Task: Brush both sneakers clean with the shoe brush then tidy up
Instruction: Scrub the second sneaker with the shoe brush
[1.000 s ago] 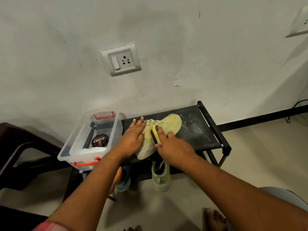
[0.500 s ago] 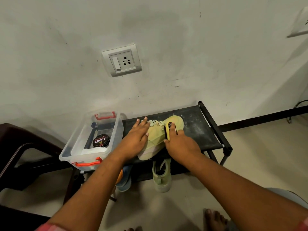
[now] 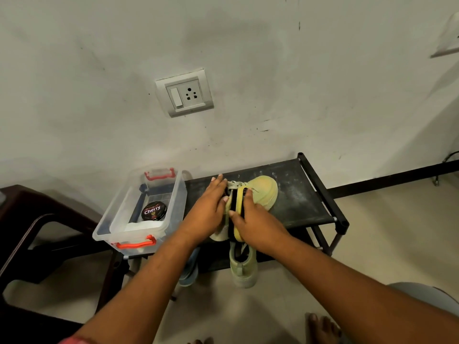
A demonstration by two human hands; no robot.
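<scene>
A pale yellow-green sneaker (image 3: 263, 192) lies on the black top shelf of the shoe rack (image 3: 303, 202), toe pointing right. My left hand (image 3: 207, 209) rests flat on its heel and laces, fingers straight. My right hand (image 3: 258, 225) grips a yellow shoe brush (image 3: 237, 207) with dark bristles, held against the sneaker's middle. The second sneaker (image 3: 242, 268) sits on a lower shelf, its heel sticking out toward me.
A clear plastic box (image 3: 116, 227) with red handles holds a Cherry polish tin (image 3: 154, 211) at the rack's left end. A dark chair (image 3: 22, 234) stands left. A blue shoe (image 3: 188, 271) sits below. My bare foot (image 3: 323, 326) is on the floor.
My right hand has drawn the brush back from the sneaker's toe toward its middle and turned it so the dark bristles show. The left hand stays on the sneaker.
</scene>
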